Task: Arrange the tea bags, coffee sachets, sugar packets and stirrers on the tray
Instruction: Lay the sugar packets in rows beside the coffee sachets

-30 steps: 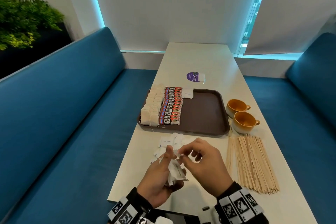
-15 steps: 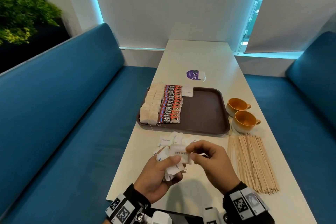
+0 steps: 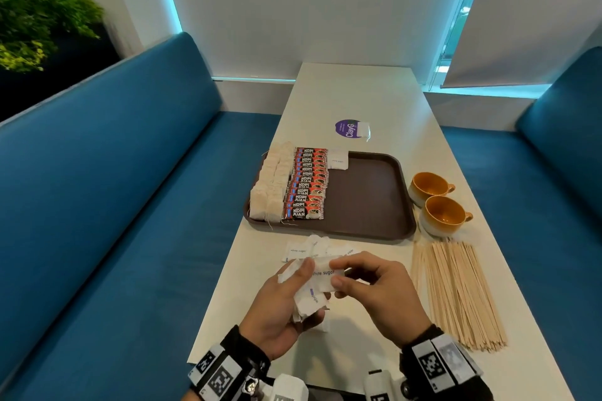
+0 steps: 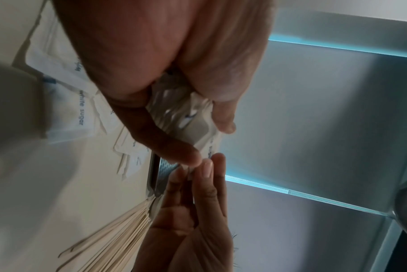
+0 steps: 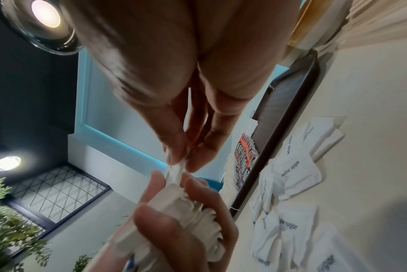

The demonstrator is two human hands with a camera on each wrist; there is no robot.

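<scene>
Evidently you are gathering: your left hand point(image 3: 280, 309) clutches a bunch of white paper sugar packets point(image 3: 309, 298) while your right hand point(image 3: 374, 290) pinches 1 packet's edge, probably squaring the stack before it joins the brown plastic tray point(image 3: 368, 205).

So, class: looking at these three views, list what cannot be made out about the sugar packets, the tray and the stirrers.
- How many sugar packets the left hand holds: bunched, fingers cover them in every view.
- The right hand pinches one packet; its far end is hidden.
- Tray in the wrist views: only an edge shows.
- Stirrers count: too fine in the head view, blurred at the left wrist.
</scene>
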